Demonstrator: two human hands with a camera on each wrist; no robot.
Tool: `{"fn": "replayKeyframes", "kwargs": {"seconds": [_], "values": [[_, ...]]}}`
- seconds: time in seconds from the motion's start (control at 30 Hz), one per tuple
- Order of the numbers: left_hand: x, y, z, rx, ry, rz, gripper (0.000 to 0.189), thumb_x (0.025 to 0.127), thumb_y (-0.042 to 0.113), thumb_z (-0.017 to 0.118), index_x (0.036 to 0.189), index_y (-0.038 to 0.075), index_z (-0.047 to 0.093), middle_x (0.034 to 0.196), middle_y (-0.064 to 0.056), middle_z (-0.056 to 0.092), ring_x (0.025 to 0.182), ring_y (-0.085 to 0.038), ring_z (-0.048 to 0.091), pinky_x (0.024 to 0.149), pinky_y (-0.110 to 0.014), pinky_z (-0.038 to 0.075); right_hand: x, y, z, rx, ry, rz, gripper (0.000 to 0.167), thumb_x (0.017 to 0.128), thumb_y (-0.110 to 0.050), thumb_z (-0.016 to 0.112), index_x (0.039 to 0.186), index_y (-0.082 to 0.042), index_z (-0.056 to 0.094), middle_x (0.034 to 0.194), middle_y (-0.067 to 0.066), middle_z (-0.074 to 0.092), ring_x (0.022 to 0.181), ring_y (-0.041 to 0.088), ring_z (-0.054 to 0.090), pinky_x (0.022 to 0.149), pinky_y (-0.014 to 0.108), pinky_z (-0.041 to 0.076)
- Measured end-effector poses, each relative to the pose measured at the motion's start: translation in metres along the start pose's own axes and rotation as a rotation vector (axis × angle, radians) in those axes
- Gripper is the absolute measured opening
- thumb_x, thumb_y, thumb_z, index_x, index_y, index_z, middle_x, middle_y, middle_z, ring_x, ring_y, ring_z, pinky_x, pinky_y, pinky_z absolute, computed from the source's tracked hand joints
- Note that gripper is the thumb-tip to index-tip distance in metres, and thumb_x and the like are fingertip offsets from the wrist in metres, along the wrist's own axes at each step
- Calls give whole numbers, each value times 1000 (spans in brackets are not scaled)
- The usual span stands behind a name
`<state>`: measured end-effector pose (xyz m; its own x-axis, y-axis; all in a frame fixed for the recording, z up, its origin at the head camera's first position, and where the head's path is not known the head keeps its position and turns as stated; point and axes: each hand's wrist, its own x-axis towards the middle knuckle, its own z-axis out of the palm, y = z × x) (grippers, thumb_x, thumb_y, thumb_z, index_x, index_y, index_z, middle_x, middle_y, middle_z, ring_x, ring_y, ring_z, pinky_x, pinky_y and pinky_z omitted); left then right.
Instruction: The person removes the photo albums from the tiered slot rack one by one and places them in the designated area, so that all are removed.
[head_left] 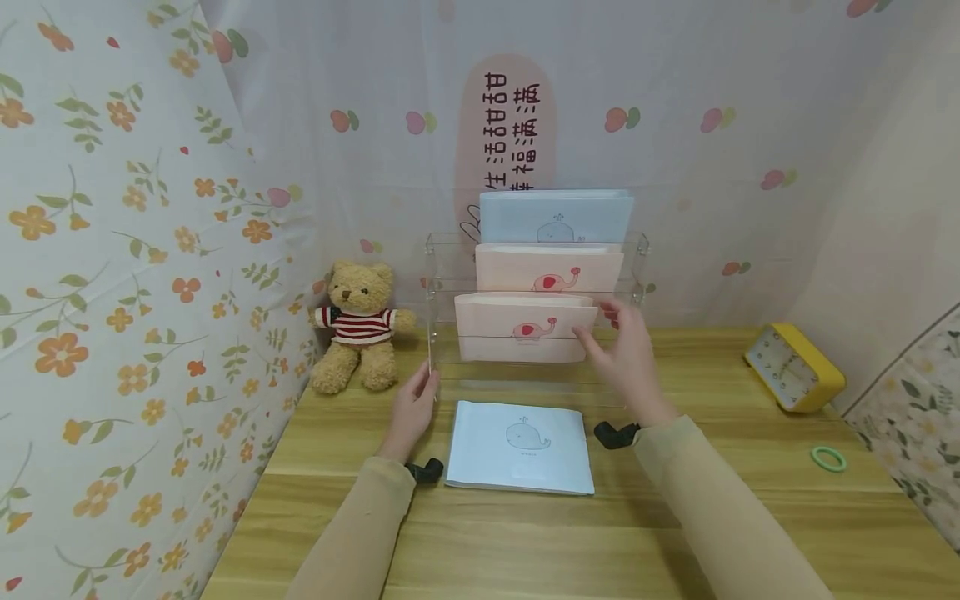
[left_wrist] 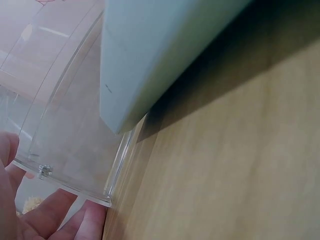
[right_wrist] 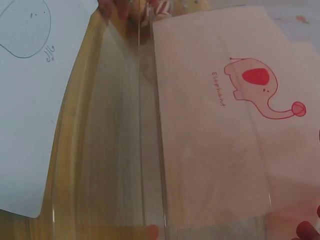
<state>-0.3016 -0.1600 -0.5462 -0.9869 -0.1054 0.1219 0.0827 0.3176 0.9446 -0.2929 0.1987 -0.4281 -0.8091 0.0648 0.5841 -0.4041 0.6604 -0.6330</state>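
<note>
Seemingly seating lowest pink folder (head_left: 491, 329), pinched by right fingers (head_left: 621, 316), in clear rack (left_wrist: 75, 150) gripped by left fingers (left_wrist: 50, 212); likely needs release next.

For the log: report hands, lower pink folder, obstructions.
Left hand grips left side of clear rack. Right hand at right edge of lower pink folder, pinch unclear. Folder stands in rack. Flat blue folder in front, apart from hands.
</note>
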Motion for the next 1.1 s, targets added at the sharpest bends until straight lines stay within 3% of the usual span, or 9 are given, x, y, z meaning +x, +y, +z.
{"fn": "replayKeyframes", "kwargs": {"seconds": [0.2, 0.43, 0.63, 0.8, 1.1], "values": [[-2, 4, -2, 0, 0, 3, 57, 115, 41, 60, 165, 15, 52, 164, -19, 57, 152, -39, 56, 128, -56, 46, 23, -6, 4, 8, -146, 58, 67, 101, -28, 84, 153, -3, 52, 147, 23, 60, 128, 42, 59, 114, 62, 53], [1, 0, -1, 14, 32, 7, 57, 114, 44, 61, 163, 16, 55, 160, -18, 61, 147, -40, 61, 124, -54, 51, 45, -11, 13, -41, -259, -21, 60, 96, -26, 89, 149, -12, 66, 153, 13, 68, 148, 37, 58, 129, 61, 43], [-1, 2, 0, 48, 41, 25, 59, 114, 47, 59, 162, 14, 56, 158, -21, 63, 146, -45, 61, 123, -61, 50, 53, -14, 10, -71, -328, -7, 58, 95, -24, 90, 149, -16, 69, 156, 10, 67, 149, 38, 57, 127, 62, 45], [0, 3, 0, 15, 27, 9, 59, 114, 46, 59, 164, 14, 54, 158, -19, 63, 148, -41, 61, 125, -59, 47, 52, -12, 10, -92, -332, 0, 54, 97, -25, 88, 148, -22, 71, 150, 10, 68, 143, 40, 58, 123, 65, 47], [-1, 2, -1, 9, 11, -8, 56, 115, 39, 61, 165, 16, 53, 160, -15, 62, 149, -36, 61, 127, -56, 47, 46, -15, 15, 64, -300, 90, 39, 95, -14, 88, 134, -13, 80, 138, 13, 68, 137, 39, 57, 117, 63, 49]]}}
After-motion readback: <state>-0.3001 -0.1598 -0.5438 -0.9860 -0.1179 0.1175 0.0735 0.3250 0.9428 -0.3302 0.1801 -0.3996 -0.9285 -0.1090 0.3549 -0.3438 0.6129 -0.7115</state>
